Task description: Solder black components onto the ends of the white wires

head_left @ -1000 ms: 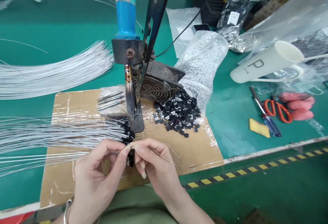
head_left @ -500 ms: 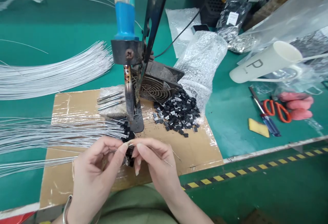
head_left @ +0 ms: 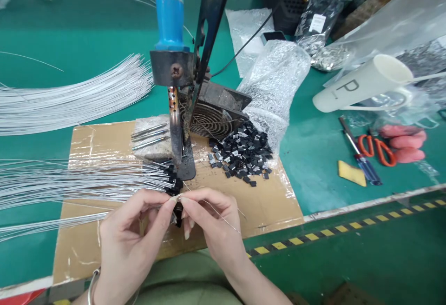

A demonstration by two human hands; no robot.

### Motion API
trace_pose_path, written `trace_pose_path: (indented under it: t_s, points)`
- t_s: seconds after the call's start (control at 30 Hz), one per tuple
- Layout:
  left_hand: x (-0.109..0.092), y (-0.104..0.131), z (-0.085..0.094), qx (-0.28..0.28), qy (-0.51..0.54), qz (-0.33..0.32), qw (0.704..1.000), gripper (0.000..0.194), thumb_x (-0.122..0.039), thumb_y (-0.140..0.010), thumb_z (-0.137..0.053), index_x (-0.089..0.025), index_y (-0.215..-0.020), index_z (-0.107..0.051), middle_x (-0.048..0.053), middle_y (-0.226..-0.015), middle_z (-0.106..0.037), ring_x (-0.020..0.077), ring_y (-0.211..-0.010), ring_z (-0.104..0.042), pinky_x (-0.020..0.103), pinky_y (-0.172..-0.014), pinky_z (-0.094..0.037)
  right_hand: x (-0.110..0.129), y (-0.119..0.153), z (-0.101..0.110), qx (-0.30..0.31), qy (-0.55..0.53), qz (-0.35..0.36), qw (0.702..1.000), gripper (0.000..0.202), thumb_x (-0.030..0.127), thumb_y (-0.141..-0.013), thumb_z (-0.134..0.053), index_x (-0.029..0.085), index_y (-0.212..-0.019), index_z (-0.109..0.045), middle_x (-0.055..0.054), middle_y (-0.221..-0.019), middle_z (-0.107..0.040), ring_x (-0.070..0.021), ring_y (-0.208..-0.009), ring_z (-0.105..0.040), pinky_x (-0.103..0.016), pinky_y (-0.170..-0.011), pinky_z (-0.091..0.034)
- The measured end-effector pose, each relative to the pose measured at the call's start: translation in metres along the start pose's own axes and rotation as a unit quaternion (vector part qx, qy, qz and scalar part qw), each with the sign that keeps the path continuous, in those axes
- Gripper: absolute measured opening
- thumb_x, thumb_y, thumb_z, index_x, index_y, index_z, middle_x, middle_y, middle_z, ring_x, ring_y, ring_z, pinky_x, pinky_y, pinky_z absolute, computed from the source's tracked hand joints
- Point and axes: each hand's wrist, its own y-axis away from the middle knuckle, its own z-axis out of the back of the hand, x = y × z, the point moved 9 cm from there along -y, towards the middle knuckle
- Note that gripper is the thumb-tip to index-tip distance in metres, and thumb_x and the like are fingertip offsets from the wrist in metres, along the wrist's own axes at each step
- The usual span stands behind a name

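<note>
My left hand is closed, thumb and forefinger pinched together over the cardboard. White wires run in from the left and go under its palm; the pinched end is hidden by the fingertips. Against those fingertips, my right hand pinches a thin bare-looking wire, which trails back across its fingers. Just beyond the hands lie white wires with black connectors on their ends. Above them a soldering iron with a blue handle is clamped, its tip pointing down.
Behind the iron stands a round-grilled fan. Loose black connectors are heaped to its right. A wire bundle lies at left, metal rods on a pad. Rightward are a mug, scissors, a screwdriver and a sponge.
Both pinched fingertips have shifted slightly right and down together. The thin wire in my right hand lies at a slightly different place across the fingers. Both grips stay closed.
</note>
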Motion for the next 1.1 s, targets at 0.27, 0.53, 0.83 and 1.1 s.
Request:
trace_pose_path:
  t_s: [0.27, 0.53, 0.83, 1.1]
  points:
    - [0.009, 0.004, 0.003, 0.008, -0.035, 0.001, 0.999, 0.011, -0.030, -0.095, -0.075, -0.024, -0.087, -0.076, -0.002, -0.073, -0.075, 0.0117, -0.062, -0.065, 0.019, -0.051, -0.044, 0.000, -0.002, 0.003, 0.018, 0.008, -0.056, 0.998, 0.011, 0.033, -0.082, -0.093, 0.022, -0.080, -0.089, 0.001, -0.061, -0.072, -0.0070, -0.044, -0.058, -0.017, -0.044, -0.053]
    - [0.010, 0.002, -0.002, 0.056, -0.042, 0.009, 0.997, 0.012, -0.032, -0.097, -0.074, -0.024, -0.087, -0.076, -0.003, -0.068, -0.073, 0.0108, -0.055, -0.060, 0.021, -0.047, -0.039, -0.006, -0.006, 0.006, 0.051, 0.011, -0.131, 0.990, 0.018, 0.035, -0.075, -0.098, 0.020, -0.073, -0.086, 0.002, -0.057, -0.071, -0.0072, -0.043, -0.056, -0.018, -0.043, -0.051]
    - [0.012, 0.004, 0.000, 0.004, -0.031, 0.023, 0.999, 0.011, -0.031, -0.095, -0.075, -0.023, -0.087, -0.077, 0.000, -0.073, -0.074, 0.0133, -0.060, -0.064, 0.023, -0.050, -0.044, -0.007, -0.004, 0.003, 0.024, -0.021, -0.106, 0.994, 0.018, 0.038, -0.079, -0.094, 0.021, -0.079, -0.088, 0.001, -0.061, -0.072, -0.0087, -0.044, -0.058, -0.020, -0.044, -0.054]
    - [0.011, 0.012, -0.002, -0.062, 0.019, 0.075, 0.995, 0.012, -0.032, -0.092, -0.078, -0.023, -0.084, -0.076, -0.002, -0.070, -0.071, 0.0116, -0.062, -0.059, 0.023, -0.054, -0.044, -0.014, 0.000, -0.001, -0.010, -0.062, -0.073, 0.995, 0.016, 0.037, -0.080, -0.092, 0.022, -0.081, -0.089, 0.001, -0.061, -0.071, -0.0092, -0.044, -0.059, -0.020, -0.043, -0.055]
